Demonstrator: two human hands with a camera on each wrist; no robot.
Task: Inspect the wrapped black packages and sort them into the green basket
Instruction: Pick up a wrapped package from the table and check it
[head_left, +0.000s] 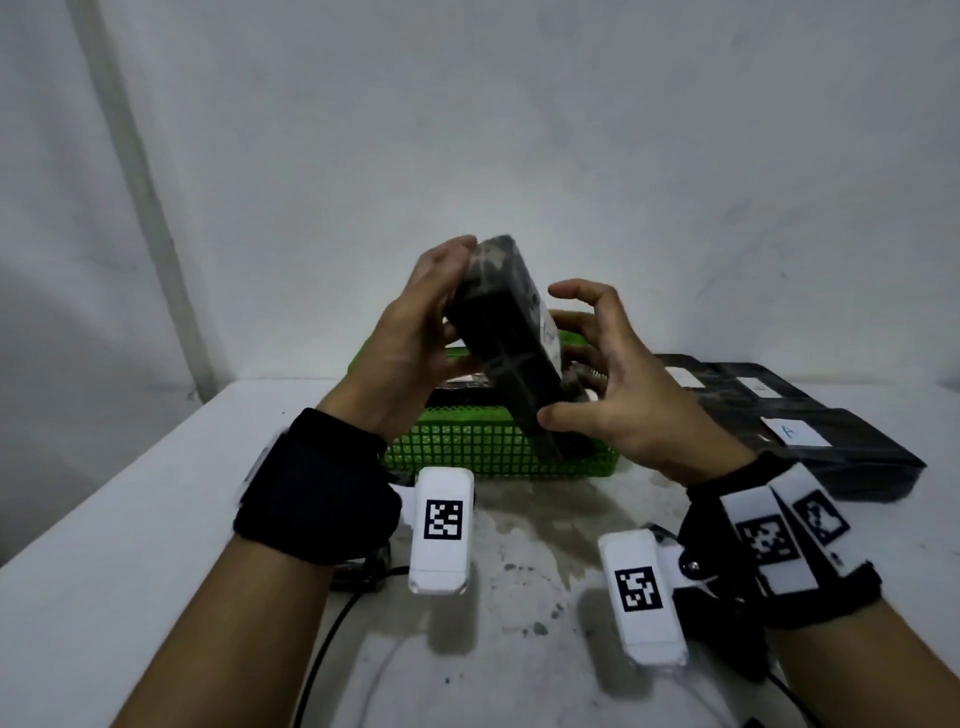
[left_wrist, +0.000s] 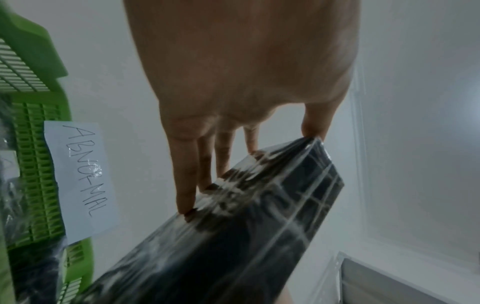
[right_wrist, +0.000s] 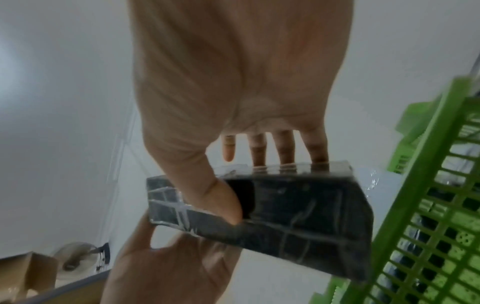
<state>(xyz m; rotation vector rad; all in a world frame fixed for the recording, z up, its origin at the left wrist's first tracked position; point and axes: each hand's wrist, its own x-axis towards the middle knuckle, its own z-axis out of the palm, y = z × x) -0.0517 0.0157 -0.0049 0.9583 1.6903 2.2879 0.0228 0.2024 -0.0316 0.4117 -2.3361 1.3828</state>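
Both hands are holding one wrapped black package (head_left: 511, 338) up in the air, tilted, just above the green basket (head_left: 498, 441). The left hand (head_left: 410, 338) is gripping the top end of it, with its fingers (left_wrist: 185, 185) pressing on one side and the thumb on the corner. The right hand (head_left: 602, 384) is gripping the lower end — its thumb (right_wrist: 207, 195) is lying on the near face and its fingers are reaching round the far edge. Shiny clear wrap is covering the package, and pale lines are crossing its dark sides. The basket is sitting on the white table (head_left: 130, 519), close in front of the person, and something dark is lying inside it. A white paper label (left_wrist: 80, 181) reading "ABNORMAL" is sticking to the basket wall. More black packages (head_left: 831, 441) with small white tags are lying flat on the table to the right of the basket — close beside it. Black straps with white marker tags are wrapping both wrists.
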